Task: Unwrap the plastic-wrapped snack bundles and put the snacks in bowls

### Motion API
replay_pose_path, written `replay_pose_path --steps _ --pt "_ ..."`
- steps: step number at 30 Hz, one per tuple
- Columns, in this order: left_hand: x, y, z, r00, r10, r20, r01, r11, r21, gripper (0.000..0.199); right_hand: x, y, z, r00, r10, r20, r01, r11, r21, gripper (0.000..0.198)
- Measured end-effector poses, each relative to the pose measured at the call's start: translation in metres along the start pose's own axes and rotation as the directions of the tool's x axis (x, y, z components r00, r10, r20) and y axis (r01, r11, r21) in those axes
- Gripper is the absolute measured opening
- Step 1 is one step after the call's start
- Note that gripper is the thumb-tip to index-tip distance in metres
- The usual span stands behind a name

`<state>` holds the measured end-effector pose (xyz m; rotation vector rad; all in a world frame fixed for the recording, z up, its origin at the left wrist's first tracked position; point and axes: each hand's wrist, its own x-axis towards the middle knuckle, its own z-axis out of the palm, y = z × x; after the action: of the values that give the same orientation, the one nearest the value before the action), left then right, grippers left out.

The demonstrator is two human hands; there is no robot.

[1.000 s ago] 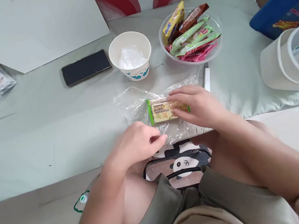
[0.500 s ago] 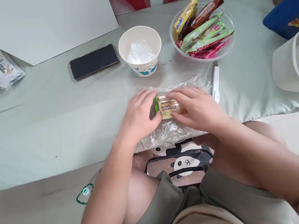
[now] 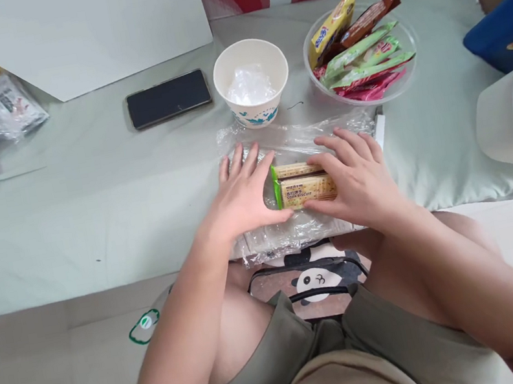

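Note:
A packet of soda biscuits [image 3: 302, 188] with a green left end lies on a crumpled sheet of clear plastic film [image 3: 287, 229] near the table's front edge. My right hand [image 3: 357, 178] spans the packet's right end, thumb at the near edge and index finger at the far edge, its other fingers spread over the film. That end is hidden under the hand. At the green end, my left hand [image 3: 242, 194] is open with fingers spread, its thumb tip close to the packet's near corner.
A paper bowl [image 3: 257, 113] holding crumpled clear plastic stands behind the film. Right of it is a clear tub [image 3: 407, 78] of wrapped snacks; a white-handled tool [image 3: 380, 129] lies below. A phone [image 3: 169, 99] lies left, wrapped packs [image 3: 8, 105] farther left, white buckets [image 3: 503, 121] at right.
My left hand has opened wider and its fingers have come away from the packet. More of the packet shows. My right hand has shifted slightly right, and the whole view has moved a little.

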<state>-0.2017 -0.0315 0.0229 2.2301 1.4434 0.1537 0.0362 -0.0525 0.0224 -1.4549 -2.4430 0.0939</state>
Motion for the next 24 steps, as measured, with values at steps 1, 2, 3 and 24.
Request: replay_pose_path --steps 1,2,3,24 --pt "0.000 -0.002 -0.001 1.000 0.007 0.015 -0.006 1.000 -0.010 0.121 -0.001 0.000 -0.001 1.000 -0.008 -0.008 0.008 1.000 -0.002 0.049" --pt "-0.001 -0.004 -0.001 0.999 0.014 0.030 -0.013 1.000 -0.028 0.125 -0.002 -0.001 -0.002 1.000 -0.019 -0.014 0.019 1.000 -0.001 0.047" --pt "-0.001 -0.005 -0.002 0.999 0.019 0.036 -0.017 0.998 -0.055 0.123 -0.004 -0.001 -0.003 0.999 -0.035 -0.018 0.035 0.999 0.002 0.045" --pt "0.000 -0.002 0.002 0.994 -0.075 -0.082 0.067 0.993 -0.102 0.084 0.005 0.008 -0.016 0.980 0.164 0.116 -0.167 0.986 0.013 0.048"
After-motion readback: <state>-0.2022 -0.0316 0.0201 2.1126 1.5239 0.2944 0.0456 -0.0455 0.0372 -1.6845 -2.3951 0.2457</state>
